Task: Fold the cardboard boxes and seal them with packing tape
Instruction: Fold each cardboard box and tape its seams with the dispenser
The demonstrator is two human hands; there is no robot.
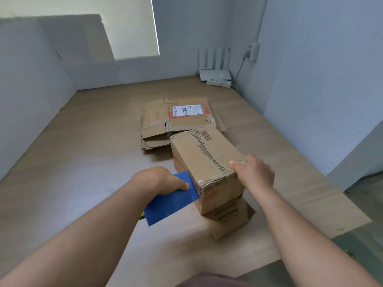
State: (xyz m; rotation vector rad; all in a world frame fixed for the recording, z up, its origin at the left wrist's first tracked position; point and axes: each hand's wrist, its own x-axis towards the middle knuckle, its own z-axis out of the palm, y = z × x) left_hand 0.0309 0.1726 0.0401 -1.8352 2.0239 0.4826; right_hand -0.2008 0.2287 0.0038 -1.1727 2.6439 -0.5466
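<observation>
Fingers (236, 165) grip box (199, 154); flattened cardboard (157, 119) behind.

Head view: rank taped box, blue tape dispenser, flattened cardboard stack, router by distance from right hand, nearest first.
1. taped box: gripped by the right hand at its near right corner.
2. blue tape dispenser: across the box, in the left hand.
3. flattened cardboard stack: on the floor beyond the box's far end.
4. router: far right corner.

Soft window daylight, dim, wide-angle edge distortion
</observation>
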